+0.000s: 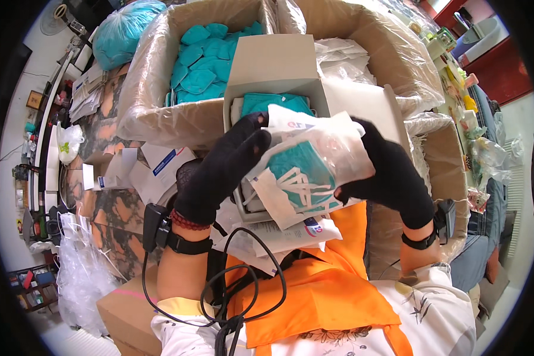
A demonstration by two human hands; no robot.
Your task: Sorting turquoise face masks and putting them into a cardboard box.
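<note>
Between my gloved hands is a stack of clear-fronted pouches, the top pouch point(299, 169) showing a folded teal face mask with white straps. My left hand point(222, 169), in a black glove with bare fingertips, is closed on the upper left edge. Around the right side, the fingers of my right hand point(391, 175) are closed too, partly hidden behind the pouches. Just beyond and under them stands an open small carton point(273, 59) holding teal masks point(277, 103). White printed packets point(279, 236) lie by my lap, against the orange apron point(314, 302).
A large plastic-lined carton point(142, 115) behind holds many loose teal masks point(199, 65). To its right, another lined carton point(391, 53) contains white packets point(344, 59). A blue-green bag point(124, 35) sits far left. A black cable point(285, 279) loops over my lap. Printed papers point(160, 169) lie on the left.
</note>
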